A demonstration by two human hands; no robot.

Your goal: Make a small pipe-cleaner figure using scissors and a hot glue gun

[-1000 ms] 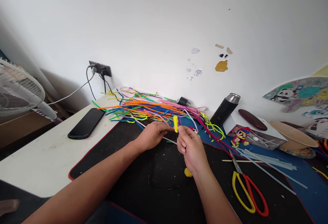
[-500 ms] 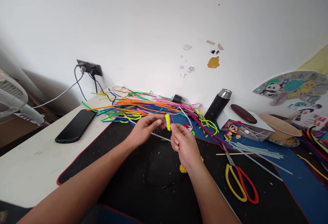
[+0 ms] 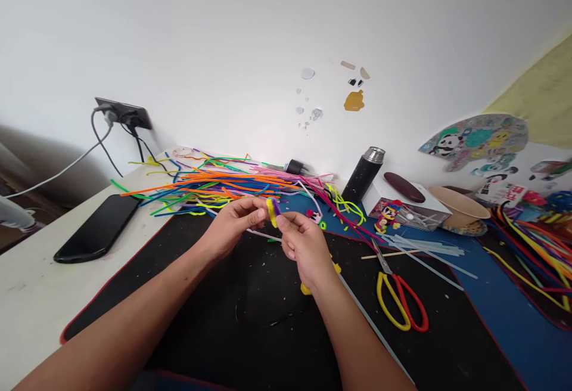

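Observation:
Between my two hands is a small fuzzy piece of yellow and purple pipe cleaner, held up above the black mat. My left hand pinches it from the left with thumb and forefinger. From the right, my right hand grips its lower end, thumb uppermost. Part of the piece is hidden behind the fingers. Beneath my right wrist a yellow object is partly covered. Just beyond that hand lies a small pink and black figure.
Many coloured pipe cleaners lie along the wall. A phone rests at left. At right are scissors, translucent sticks, a black flask, a colourful figurine, a white box and a bowl.
The camera view has turned slightly right, so everything sits further left. Both hands keep their hold on the pipe cleaner piece, which is tilted a little more.

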